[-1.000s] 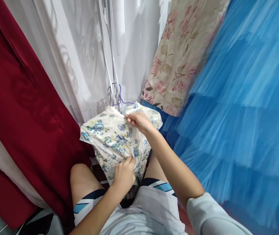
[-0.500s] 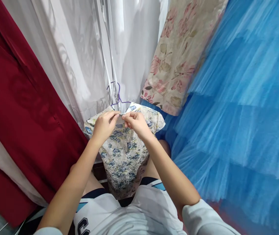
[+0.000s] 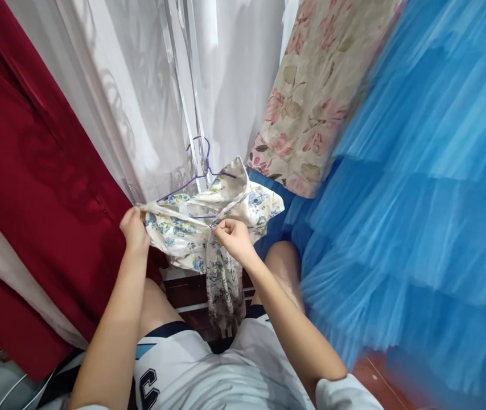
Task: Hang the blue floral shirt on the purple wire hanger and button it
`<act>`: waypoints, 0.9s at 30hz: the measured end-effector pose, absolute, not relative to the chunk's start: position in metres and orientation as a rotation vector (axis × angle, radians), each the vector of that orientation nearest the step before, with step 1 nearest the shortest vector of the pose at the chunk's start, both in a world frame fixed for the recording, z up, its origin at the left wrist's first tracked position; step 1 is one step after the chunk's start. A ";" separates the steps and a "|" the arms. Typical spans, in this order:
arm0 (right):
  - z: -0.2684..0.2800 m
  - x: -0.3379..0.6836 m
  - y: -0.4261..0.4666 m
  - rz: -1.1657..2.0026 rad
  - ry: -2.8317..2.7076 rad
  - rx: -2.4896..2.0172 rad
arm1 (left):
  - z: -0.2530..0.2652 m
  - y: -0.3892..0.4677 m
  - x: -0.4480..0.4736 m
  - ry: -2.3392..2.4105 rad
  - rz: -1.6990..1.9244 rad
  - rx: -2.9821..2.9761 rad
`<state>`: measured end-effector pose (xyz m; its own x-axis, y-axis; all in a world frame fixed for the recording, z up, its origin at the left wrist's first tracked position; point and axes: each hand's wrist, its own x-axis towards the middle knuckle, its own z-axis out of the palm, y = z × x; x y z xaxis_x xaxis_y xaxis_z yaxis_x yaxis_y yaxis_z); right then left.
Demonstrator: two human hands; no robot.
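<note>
A white dress with blue and yellow flowers (image 3: 183, 228) is stretched between my hands in front of my knees. My left hand (image 3: 135, 230) grips its left shoulder edge, fingers closed. At the middle of the neckline my right hand (image 3: 232, 236) pinches the cloth between thumb and fingers. A purple hanger (image 3: 183, 187) shows through the open neck, its left arm bare along the top and its right arm partly inside the garment. The lower part of the dress hangs bunched between my legs.
Red cloth (image 3: 46, 165) hangs on the left and white curtains (image 3: 234, 80) behind. On the right are a pink-flowered beige cloth (image 3: 303, 125) and a large blue tulle skirt (image 3: 414, 216). A cable (image 3: 12, 390) lies at the lower left.
My left hand has moved left and pulled the dress's left side off the hanger arm. My right hand has shifted slightly down, still pinching the neckline. The dress has bunched up below.
</note>
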<state>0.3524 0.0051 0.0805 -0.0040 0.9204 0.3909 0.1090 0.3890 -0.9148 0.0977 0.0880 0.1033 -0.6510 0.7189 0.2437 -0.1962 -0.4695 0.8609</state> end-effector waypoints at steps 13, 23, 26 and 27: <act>-0.001 0.454 0.000 0.684 -0.778 -1.128 | -0.010 0.006 0.224 0.890 1.742 0.943; 0.002 0.416 -0.030 0.957 -1.281 -0.996 | 0.039 -0.037 0.265 0.837 1.496 1.779; 0.009 0.395 -0.040 1.385 -1.261 -0.791 | 0.035 -0.037 0.264 0.815 1.475 1.822; 0.010 0.392 -0.044 1.450 -1.252 -0.752 | 0.032 -0.037 0.260 0.798 1.434 1.791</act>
<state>0.3919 -0.0435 0.0095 -0.2719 0.9490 0.1596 -0.2961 0.0753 -0.9522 0.2601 -0.0367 0.0322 0.1982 0.8113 0.5501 0.0400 -0.5674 0.8225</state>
